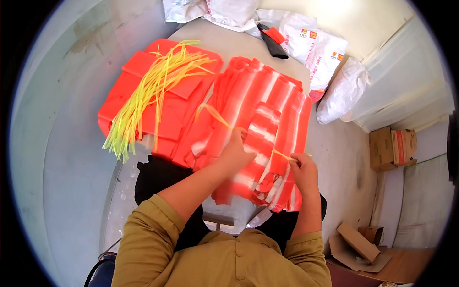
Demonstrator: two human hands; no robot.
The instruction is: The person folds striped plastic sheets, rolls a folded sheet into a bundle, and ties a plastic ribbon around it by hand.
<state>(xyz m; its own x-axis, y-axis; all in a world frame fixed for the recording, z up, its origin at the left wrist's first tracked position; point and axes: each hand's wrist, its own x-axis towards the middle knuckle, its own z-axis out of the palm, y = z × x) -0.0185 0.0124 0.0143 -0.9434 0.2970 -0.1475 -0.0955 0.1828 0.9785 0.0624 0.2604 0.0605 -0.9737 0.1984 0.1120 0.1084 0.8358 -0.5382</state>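
Red-and-white striped plastic bags (287, 115) lie in folded stacks in front of me, partly over my knees. My left hand (235, 152) is closed in a pinch on a yellow plastic strip (214, 114), whose loose end sticks up to the left. Over the right part of the stack, my right hand (304, 170) pinches a length of yellow strip (282, 154) near a narrow folded bundle. Whether both hands hold one and the same strip is hidden by the bags. A bunch of loose yellow strips (153, 88) rests on a red stack (131, 71) at the left.
White printed sacks (299, 36) line the far side of the table (205, 36). A black object with a red piece (273, 40) lies near them. Cardboard boxes (389, 148) stand at the right, and opened cardboard (358, 246) lies at the lower right.
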